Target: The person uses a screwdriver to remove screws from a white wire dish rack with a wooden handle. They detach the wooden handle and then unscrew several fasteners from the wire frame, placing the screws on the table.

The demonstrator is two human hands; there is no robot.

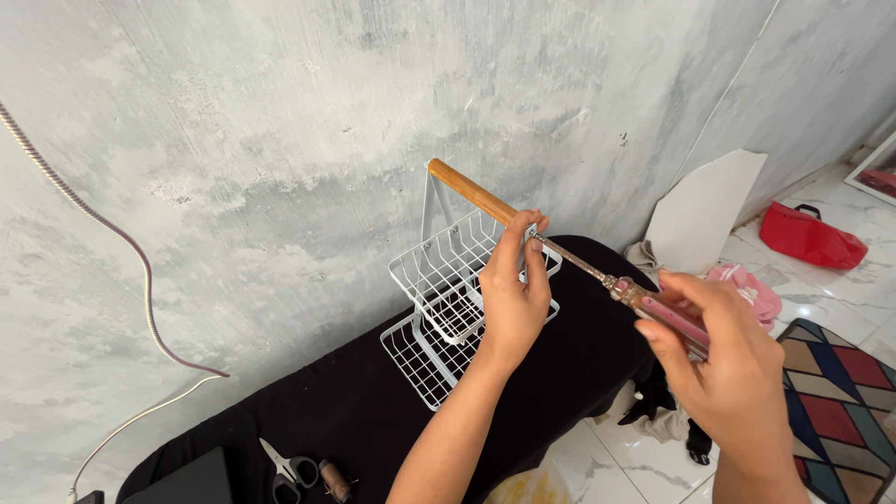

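The wire basket rack [446, 308] is white, its handle [471, 191] bare light-brown wood. The screwdriver [644, 303] has a translucent pink grip and a dull rust-brown shaft. The table [373, 411] is covered in plain black cloth; near its front left corner lie scissors [289, 469] with black loops. The wall [280, 140] is mottled grey. A bag [810, 236] is red, and a rug [845, 383] shows multicoloured geometric blocks.

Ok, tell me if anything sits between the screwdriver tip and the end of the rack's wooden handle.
Nothing visible does. The screwdriver in the right hand runs straight to the wooden handle, where the left hand fingers pinch beside the tip.
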